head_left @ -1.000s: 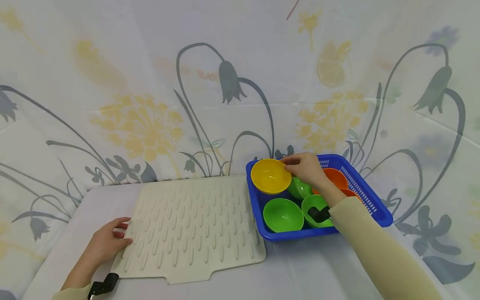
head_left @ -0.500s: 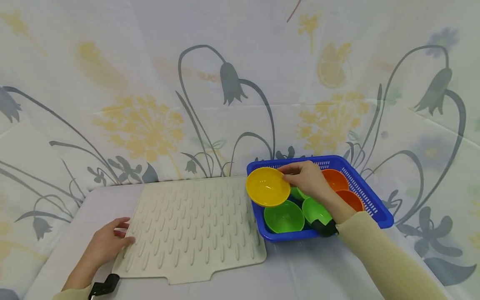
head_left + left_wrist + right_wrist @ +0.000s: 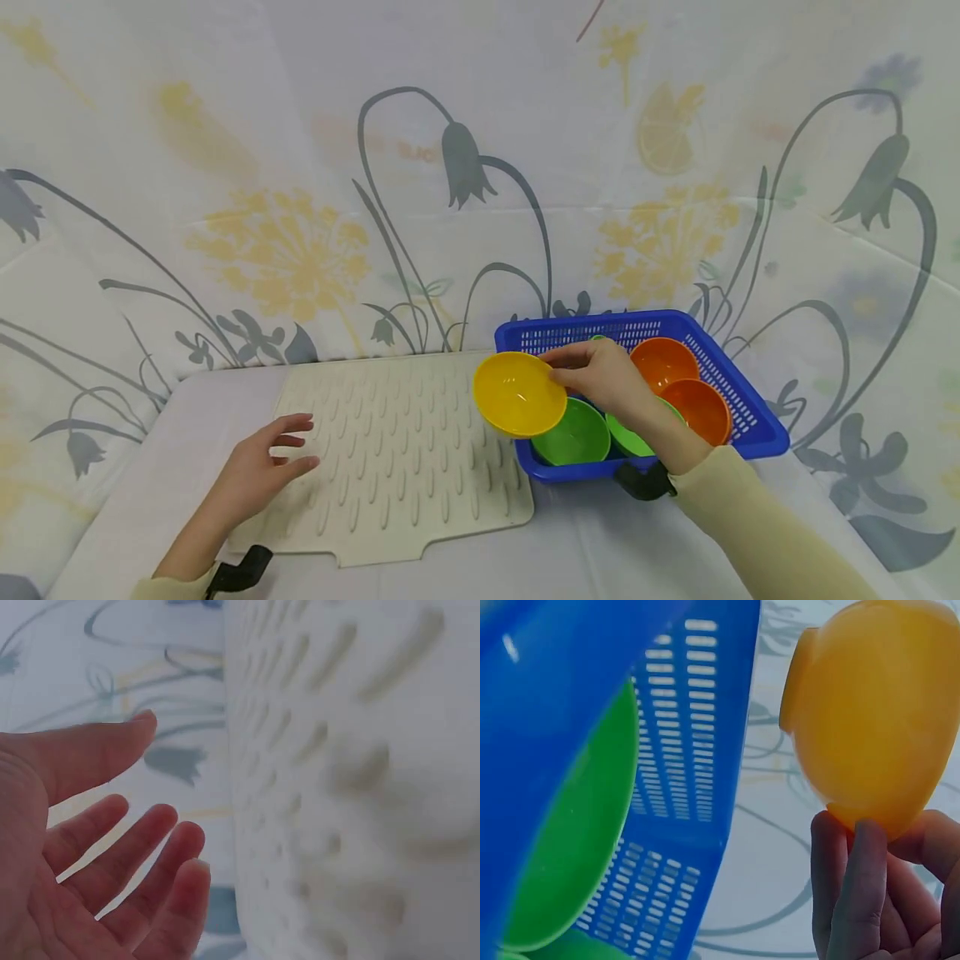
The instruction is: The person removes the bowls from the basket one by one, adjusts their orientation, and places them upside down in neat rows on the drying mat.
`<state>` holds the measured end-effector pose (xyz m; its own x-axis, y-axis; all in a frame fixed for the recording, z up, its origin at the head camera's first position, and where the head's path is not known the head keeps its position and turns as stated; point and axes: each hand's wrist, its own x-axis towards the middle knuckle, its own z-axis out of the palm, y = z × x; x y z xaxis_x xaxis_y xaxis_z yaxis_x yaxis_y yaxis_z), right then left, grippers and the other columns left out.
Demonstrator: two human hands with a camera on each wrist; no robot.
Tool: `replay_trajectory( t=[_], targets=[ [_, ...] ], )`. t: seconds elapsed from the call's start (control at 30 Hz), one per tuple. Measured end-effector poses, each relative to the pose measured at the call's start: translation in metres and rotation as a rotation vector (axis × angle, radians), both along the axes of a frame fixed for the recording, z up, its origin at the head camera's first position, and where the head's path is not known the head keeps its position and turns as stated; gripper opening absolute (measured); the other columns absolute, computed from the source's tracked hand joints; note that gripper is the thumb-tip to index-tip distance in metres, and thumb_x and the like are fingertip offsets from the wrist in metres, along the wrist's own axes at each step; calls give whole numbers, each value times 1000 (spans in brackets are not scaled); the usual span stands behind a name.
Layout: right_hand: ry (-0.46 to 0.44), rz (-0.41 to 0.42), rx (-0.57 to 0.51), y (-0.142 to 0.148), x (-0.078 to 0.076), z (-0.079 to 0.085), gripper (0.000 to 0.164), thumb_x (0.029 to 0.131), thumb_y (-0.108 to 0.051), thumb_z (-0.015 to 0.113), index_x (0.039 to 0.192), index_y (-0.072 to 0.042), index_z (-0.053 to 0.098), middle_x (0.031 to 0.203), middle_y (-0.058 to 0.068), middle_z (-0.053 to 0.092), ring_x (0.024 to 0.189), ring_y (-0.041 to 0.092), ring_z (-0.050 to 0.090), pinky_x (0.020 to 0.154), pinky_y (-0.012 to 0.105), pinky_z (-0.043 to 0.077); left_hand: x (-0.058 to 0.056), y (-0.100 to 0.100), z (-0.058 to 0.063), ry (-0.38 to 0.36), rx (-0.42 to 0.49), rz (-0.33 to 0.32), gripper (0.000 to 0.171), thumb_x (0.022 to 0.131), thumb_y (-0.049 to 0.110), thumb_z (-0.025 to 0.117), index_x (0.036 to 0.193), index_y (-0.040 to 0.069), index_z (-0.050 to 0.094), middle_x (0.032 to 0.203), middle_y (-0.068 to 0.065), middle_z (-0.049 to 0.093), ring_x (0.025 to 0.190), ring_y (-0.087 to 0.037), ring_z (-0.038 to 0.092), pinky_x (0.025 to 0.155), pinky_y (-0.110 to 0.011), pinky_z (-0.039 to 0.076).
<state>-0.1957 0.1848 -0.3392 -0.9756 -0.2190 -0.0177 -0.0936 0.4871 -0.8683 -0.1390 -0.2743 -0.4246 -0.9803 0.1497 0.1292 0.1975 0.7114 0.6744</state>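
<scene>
My right hand point(image 3: 611, 383) pinches the rim of a yellow bowl point(image 3: 519, 395), held tilted above the left edge of the blue basket point(image 3: 652, 468). In the right wrist view the yellow bowl point(image 3: 877, 712) shows its outer side, with thumb and fingers on either side of its rim. Over the left part of the cream ridged drying mat point(image 3: 405, 450) hovers my left hand point(image 3: 258, 471), fingers spread and holding nothing. In the left wrist view that hand point(image 3: 112, 847) appears apart from the mat point(image 3: 315, 787).
Inside the basket are green bowls point(image 3: 576, 433) and two orange bowls point(image 3: 697, 410). The basket stands against the mat's right side. Behind both hangs a patterned white cloth point(image 3: 465, 250).
The right hand has carried the yellow bowl left and toward me, from the basket's back corner to its left edge. The left hand has left the mat's left edge and moved right.
</scene>
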Motion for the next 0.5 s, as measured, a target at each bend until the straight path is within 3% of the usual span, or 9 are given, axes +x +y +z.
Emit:
replay_trajectory(
  t=[0.2, 0.5],
  targets=[
    [-11, 14, -51, -11, 13, -5, 27, 92, -11, 72, 118, -4, 73, 110, 13, 72, 92, 24, 71, 80, 38, 59, 10, 40, 3, 6, 134, -84, 57, 87, 15, 79, 138, 13, 55, 128, -9, 63, 107, -28, 63, 82, -38, 56],
    [47, 58, -17, -30, 27, -13, 22, 92, -11, 72, 113, -7, 76, 104, 8, 73, 84, 19, 70, 73, 35, 60, 24, 107, 13, -118, 467, -225, 73, 83, 20, 83, 145, 26, 46, 137, -2, 57, 112, -35, 60, 86, -34, 55]
  ],
)
